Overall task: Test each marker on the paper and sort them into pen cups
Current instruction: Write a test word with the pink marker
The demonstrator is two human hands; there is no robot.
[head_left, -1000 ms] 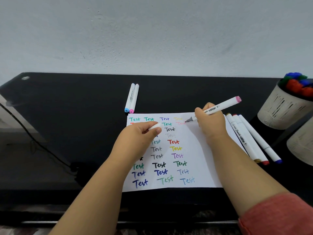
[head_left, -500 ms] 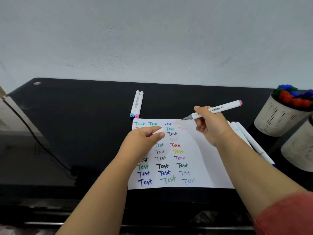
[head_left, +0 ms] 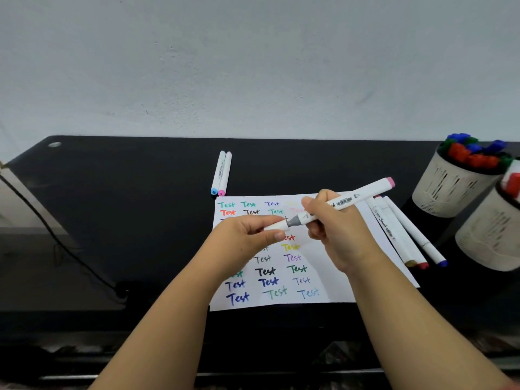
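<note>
White marker (head_left: 346, 202), pink end cap, grey nib section exposed; held above the paper (head_left: 332, 273) at centre of the counter (head_left: 126, 220). Right hand (head_left: 334, 223) grips the barrel, fingers curled and clamped round it, pink end pointing to 2 o'clock. Left hand (head_left: 247, 236) pinches the white cap (head_left: 277, 226) between thumb and fingers, its mouth meeting the nib at 9 o'clock of the right hand.

Paper: white sheet, rows of "Test" in many colours, a faint pink one near the top edge under the right hand.

Step in hand, as judged: recapping. The test stroke appears done and the cap is going onto the nib end; whether it is fully seated cannot be told.

Next move calls for: pressing the cap home along the barrel's axis, then carrying the marker to 3 o'clock and dropping it into one of the two cups. Which cup suits it cannot be told.

Other stock:
- Two markers (head_left: 221, 173), blue and pink ends, at 12 o'clock of the paper.
- Three markers (head_left: 399, 229) at 3 o'clock, partly on the paper's edge.
- Far cup (head_left: 447, 192), pale, slotted, holding coloured-capped markers, at 2 o'clock.
- Near cup (head_left: 489, 237), at 3 o'clock, cut by the frame edge.
</note>
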